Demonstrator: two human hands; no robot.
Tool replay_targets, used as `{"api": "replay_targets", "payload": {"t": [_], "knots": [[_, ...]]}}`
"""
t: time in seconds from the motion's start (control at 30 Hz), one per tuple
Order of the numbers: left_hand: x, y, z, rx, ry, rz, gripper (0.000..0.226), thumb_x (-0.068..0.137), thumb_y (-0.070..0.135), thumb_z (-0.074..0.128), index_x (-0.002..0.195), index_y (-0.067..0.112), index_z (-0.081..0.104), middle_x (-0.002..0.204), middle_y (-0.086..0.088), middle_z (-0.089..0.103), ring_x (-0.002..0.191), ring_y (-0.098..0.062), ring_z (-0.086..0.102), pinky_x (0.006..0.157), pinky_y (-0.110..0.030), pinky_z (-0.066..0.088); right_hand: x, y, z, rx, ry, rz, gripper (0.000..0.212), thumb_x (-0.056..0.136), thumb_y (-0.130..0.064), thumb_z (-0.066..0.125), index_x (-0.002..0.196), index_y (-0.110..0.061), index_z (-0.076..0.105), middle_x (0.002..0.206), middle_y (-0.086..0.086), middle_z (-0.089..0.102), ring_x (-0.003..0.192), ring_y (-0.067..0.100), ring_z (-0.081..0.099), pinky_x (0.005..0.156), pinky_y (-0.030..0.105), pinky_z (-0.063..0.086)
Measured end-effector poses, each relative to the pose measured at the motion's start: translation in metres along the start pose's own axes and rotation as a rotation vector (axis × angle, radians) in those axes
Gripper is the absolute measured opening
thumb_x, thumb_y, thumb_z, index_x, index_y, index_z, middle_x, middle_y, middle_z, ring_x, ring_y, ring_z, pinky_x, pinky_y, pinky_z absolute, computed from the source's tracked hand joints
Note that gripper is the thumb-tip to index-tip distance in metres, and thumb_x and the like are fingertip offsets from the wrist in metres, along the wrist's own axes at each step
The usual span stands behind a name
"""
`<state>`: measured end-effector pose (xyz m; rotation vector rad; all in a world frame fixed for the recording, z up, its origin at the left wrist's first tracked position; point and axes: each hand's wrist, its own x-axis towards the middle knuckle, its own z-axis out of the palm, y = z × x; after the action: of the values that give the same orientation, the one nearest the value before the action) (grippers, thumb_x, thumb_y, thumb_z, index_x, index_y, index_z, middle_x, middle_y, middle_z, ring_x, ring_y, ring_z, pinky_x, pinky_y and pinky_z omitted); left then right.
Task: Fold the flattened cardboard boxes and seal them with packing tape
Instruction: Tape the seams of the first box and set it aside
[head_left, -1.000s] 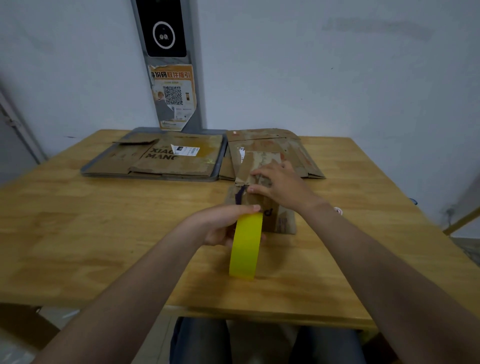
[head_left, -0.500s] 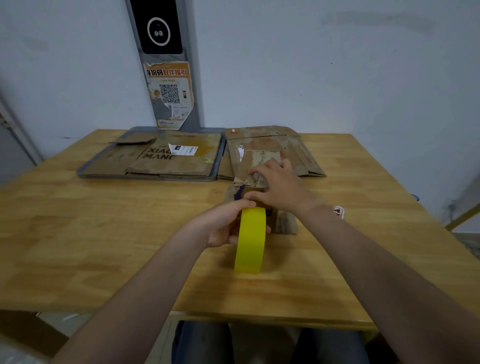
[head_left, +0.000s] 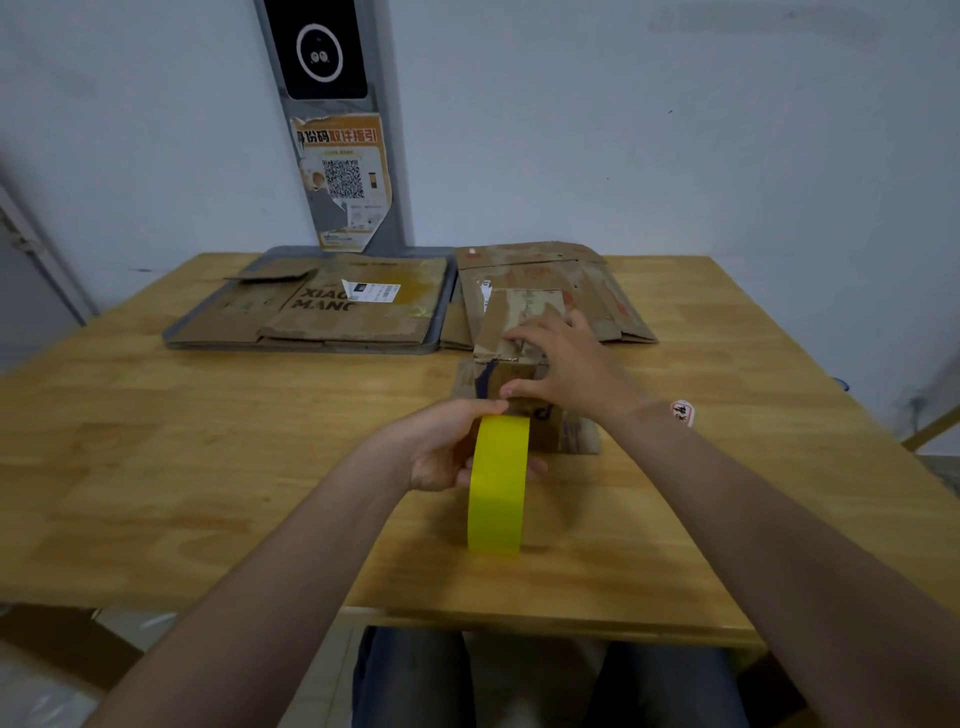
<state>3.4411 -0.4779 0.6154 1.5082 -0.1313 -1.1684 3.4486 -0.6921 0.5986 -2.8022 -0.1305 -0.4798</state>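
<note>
Nearest the front edge of the counter (head_left: 208, 467), the left hand (head_left: 441, 452) grips a yellow tape roll (head_left: 496, 488) held on edge, thumb over its top and fingers curled round its far side. Just past it at twelve o'clock sits a small cardboard box (head_left: 514, 370). The right hand (head_left: 566, 364) lies across its top, fingers spread and pressing, thumb at the near edge beside the roll. Farther back, flattened boxes (head_left: 337, 312) fill a grey tray (head_left: 171, 340) at eleven o'clock, with another flat stack (head_left: 613, 306) at one o'clock.
</note>
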Motion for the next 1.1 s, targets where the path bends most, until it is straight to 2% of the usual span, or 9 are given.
{"api": "replay_targets", "payload": {"t": [0.1, 0.2, 0.33, 0.4, 0.47, 0.63, 0.8, 0.93, 1.1], "knots": [[0.005, -0.001, 0.003, -0.003, 0.011, 0.025, 0.044, 0.104, 0.051, 0.044, 0.128, 0.015, 0.051, 0.116, -0.019, 0.074, 0.098, -0.026, 0.075, 0.093, -0.038, 0.05, -0.002, 0.002, 0.001, -0.016, -0.002, -0.016, 0.083, 0.075, -0.07, 0.072, 0.147, -0.038, 0.046, 0.148, -0.008, 0.048, 0.137, 0.019, 0.027, 0.107, 0.05, 0.044], [0.006, 0.0, 0.004, 0.008, 0.002, 0.043, 0.039, 0.103, 0.047, 0.048, 0.126, 0.015, 0.049, 0.115, -0.019, 0.074, 0.092, -0.024, 0.076, 0.088, -0.038, 0.056, -0.002, 0.001, -0.004, -0.017, -0.037, -0.019, 0.083, 0.077, -0.067, 0.073, 0.148, -0.036, 0.045, 0.15, -0.006, 0.047, 0.139, 0.019, 0.027, 0.11, 0.051, 0.042], [0.007, -0.001, 0.006, 0.01, 0.015, 0.058, 0.04, 0.103, 0.044, 0.049, 0.132, 0.016, 0.046, 0.114, -0.017, 0.075, 0.096, -0.023, 0.076, 0.086, -0.039, 0.059, -0.01, 0.003, -0.02, -0.057, 0.069, 0.011, 0.06, 0.091, -0.074, 0.043, 0.139, -0.039, 0.053, 0.149, -0.012, 0.048, 0.139, 0.022, 0.027, 0.102, 0.047, 0.026], [0.007, -0.001, 0.008, 0.01, 0.028, 0.059, 0.039, 0.104, 0.044, 0.049, 0.131, 0.017, 0.046, 0.113, -0.016, 0.075, 0.095, -0.023, 0.077, 0.086, -0.039, 0.059, -0.019, 0.011, -0.032, -0.027, 0.131, 0.059, 0.043, 0.099, -0.058, 0.037, 0.126, -0.039, 0.065, 0.144, -0.011, 0.053, 0.134, 0.026, 0.031, 0.098, 0.046, 0.025], [0.006, 0.0, 0.01, 0.008, 0.039, 0.059, 0.034, 0.104, 0.044, 0.049, 0.127, 0.019, 0.048, 0.113, -0.016, 0.076, 0.091, -0.022, 0.077, 0.083, -0.038, 0.061, -0.031, 0.026, -0.046, -0.027, 0.11, 0.12, 0.029, 0.103, -0.035, 0.047, 0.119, -0.039, 0.07, 0.136, -0.007, 0.06, 0.129, 0.03, 0.037, 0.101, 0.05, 0.035], [0.006, 0.0, 0.02, 0.005, 0.094, 0.076, 0.032, 0.104, 0.043, 0.051, 0.125, 0.019, 0.05, 0.11, -0.018, 0.076, 0.085, -0.023, 0.077, 0.07, -0.034, 0.062, -0.06, 0.071, -0.068, -0.031, -0.127, 0.447, 0.054, 0.088, 0.004, 0.045, 0.123, -0.028, 0.071, 0.137, 0.01, 0.06, 0.127, 0.031, 0.052, 0.097, 0.04, 0.05], [0.003, -0.002, 0.025, 0.012, 0.148, 0.088, 0.032, 0.103, 0.04, 0.053, 0.125, 0.016, 0.054, 0.105, -0.016, 0.077, 0.083, -0.022, 0.078, 0.071, -0.037, 0.063, -0.083, 0.094, -0.051, -0.087, -0.471, 0.529, 0.052, 0.102, 0.001, 0.044, 0.148, -0.021, 0.053, 0.154, 0.006, 0.049, 0.141, 0.029, 0.045, 0.111, 0.037, 0.042], [0.0, -0.004, 0.026, 0.019, 0.18, 0.088, 0.033, 0.103, 0.039, 0.054, 0.123, 0.012, 0.058, 0.104, -0.014, 0.078, 0.085, -0.022, 0.077, 0.079, -0.039, 0.062, -0.093, 0.097, -0.037, -0.096, -0.466, 0.494, 0.054, 0.099, 0.007, 0.045, 0.146, -0.016, 0.056, 0.152, 0.008, 0.051, 0.14, 0.03, 0.047, 0.114, 0.037, 0.038], [-0.004, -0.002, 0.029, 0.034, 0.188, 0.081, 0.034, 0.104, 0.039, 0.053, 0.124, 0.011, 0.058, 0.104, -0.014, 0.078, 0.086, -0.022, 0.077, 0.079, -0.039, 0.062, -0.098, 0.093, -0.026, -0.034, -0.327, 0.399, 0.033, 0.1, -0.011, 0.062, 0.132, -0.006, 0.067, 0.134, 0.009, 0.066, 0.125, 0.026, 0.06, 0.1, 0.031, 0.046]]}}
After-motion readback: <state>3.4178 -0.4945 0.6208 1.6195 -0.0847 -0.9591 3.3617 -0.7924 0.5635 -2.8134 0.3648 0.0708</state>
